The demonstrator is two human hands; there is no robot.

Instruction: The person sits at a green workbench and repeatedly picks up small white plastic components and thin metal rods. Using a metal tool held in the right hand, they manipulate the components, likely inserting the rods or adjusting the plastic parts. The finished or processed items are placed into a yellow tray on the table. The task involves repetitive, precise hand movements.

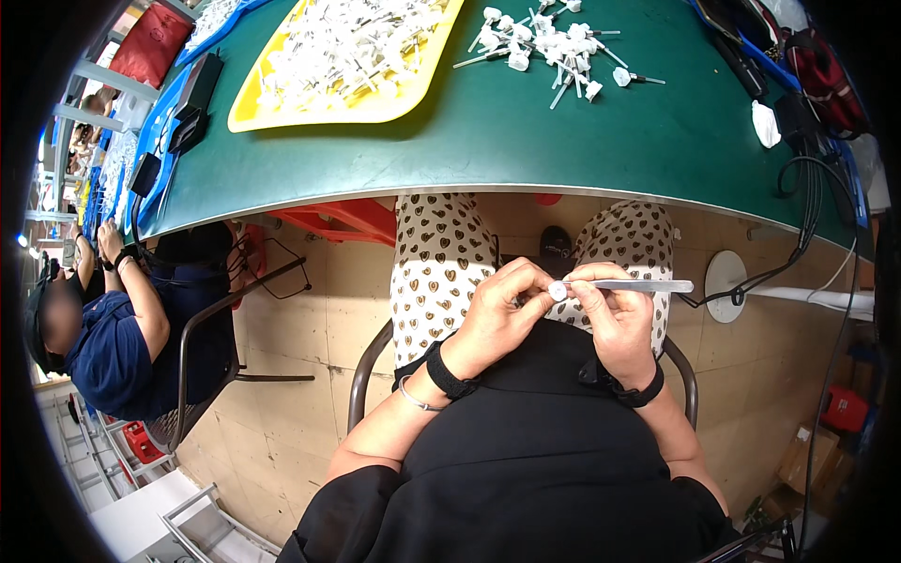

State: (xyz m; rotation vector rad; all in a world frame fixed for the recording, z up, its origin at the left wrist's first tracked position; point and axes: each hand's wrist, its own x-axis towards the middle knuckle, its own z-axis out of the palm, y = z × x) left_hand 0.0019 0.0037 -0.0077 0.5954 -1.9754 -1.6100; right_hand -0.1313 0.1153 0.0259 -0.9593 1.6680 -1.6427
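Over my lap, in front of the table edge, my two hands meet. My left hand is closed, pinching a small white round plastic piece between thumb and fingertips. My right hand is closed around a slim flat silver metal tool, shaped like tweezers, whose blunt end sticks out to the right. The tool's other end is hidden by my fingers, at the white piece. On the table, a loose pile of white plastic parts with thin metal stems lies ahead of my hands.
A yellow tray heaped with similar white parts stands on the green table. Black cables hang off the table's right side. A co-worker sits at the left. A red stool is under the table.
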